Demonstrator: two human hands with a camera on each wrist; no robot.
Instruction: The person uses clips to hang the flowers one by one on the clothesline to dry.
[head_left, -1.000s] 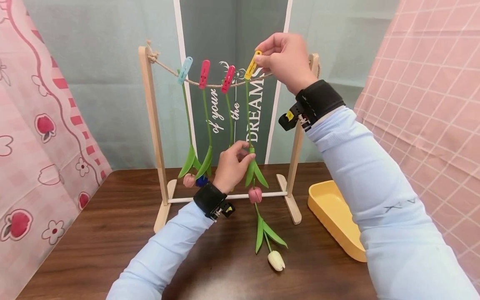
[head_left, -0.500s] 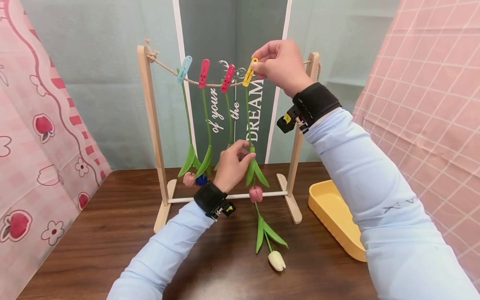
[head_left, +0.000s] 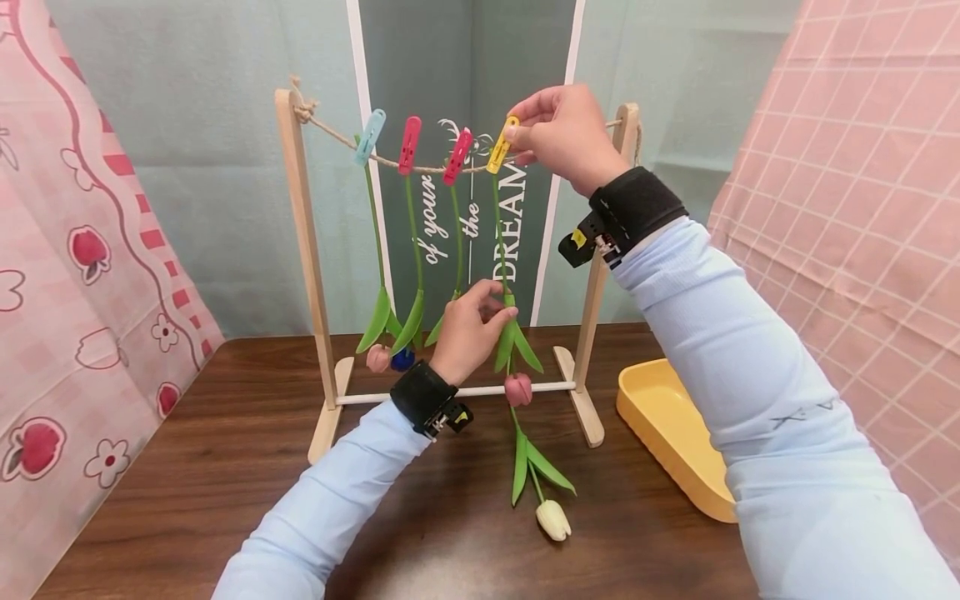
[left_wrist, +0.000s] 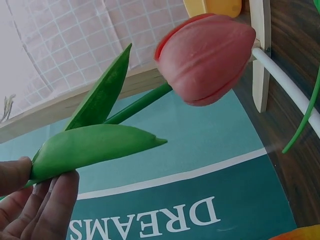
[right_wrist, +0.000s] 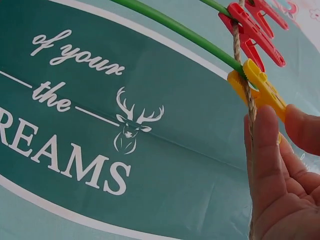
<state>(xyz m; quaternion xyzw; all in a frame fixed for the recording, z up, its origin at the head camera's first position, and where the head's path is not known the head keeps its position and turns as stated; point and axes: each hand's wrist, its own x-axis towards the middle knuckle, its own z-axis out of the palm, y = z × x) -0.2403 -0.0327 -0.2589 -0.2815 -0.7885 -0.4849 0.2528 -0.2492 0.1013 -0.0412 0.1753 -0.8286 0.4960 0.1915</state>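
Note:
A pink tulip (head_left: 518, 389) hangs bloom-down from the rope (right_wrist: 251, 112). My left hand (head_left: 471, 329) pinches it where the leaves (left_wrist: 90, 150) join the stem. Above, my right hand (head_left: 570, 137) holds a yellow clothespin (right_wrist: 260, 87) between thumb and fingers. In the right wrist view that clothespin sits across the rope with the green stem (right_wrist: 185, 32) at its jaws. To the left, a light blue clothespin (head_left: 370, 137) and two red clothespins (head_left: 408, 146) hold other hanging tulips; their blooms are partly hidden by my left hand and wrist.
A wooden rack (head_left: 303, 242) carries the rope, with a white bar (head_left: 540, 388) low across it. One white tulip (head_left: 553, 521) lies on the brown table (head_left: 450, 517) in front. A yellow tray (head_left: 667, 433) stands at the right, partly behind my right forearm.
My right hand has come down with the yellow clothespin, which now sits lower, at the rope. My left hand and the pink tulip have shifted slightly right.

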